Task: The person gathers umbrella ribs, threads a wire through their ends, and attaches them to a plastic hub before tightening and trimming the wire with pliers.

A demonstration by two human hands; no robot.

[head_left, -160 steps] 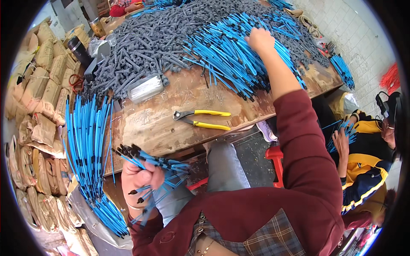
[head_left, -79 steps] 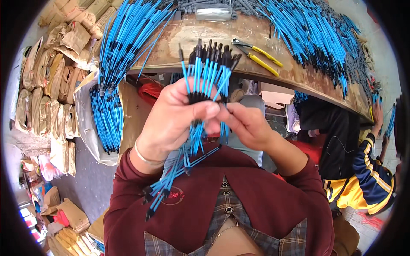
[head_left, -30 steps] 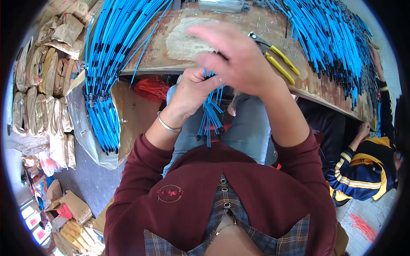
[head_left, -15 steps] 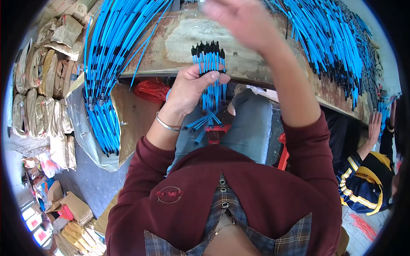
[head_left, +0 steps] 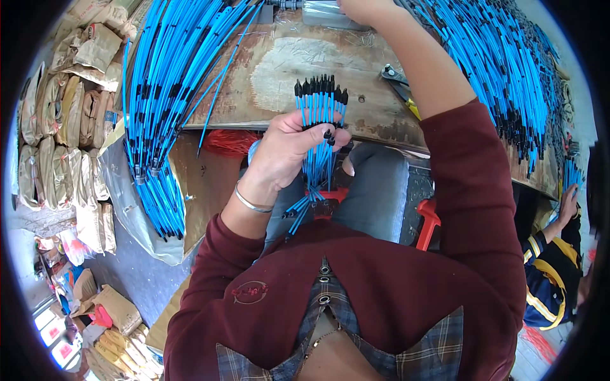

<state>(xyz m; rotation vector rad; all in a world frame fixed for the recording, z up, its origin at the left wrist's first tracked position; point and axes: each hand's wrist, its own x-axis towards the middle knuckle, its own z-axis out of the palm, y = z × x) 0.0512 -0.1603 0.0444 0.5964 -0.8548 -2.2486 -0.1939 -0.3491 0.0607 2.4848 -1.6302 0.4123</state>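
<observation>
My left hand is closed around a bundle of thin blue rods with black tips. The tips point up and away from me, just past the table's front edge, and the lower ends hang fanned out above my lap. A couple of black tips stick out by my thumb. At the top edge, my right hand is at a clear plastic box on the far side of the table; its fingers are cut off by the frame, so their grip is hidden.
The worn wooden table carries small metal bits and pliers with yellow handles. Large bunches of blue rods lie left and right. A lined sack stands left, near stacked brown packages. At right, another person's hand works.
My right hand has moved from over the table up to the clear box at the far edge, uncovering the pliers. My left hand keeps the bundle, shifted slightly right and nearer.
</observation>
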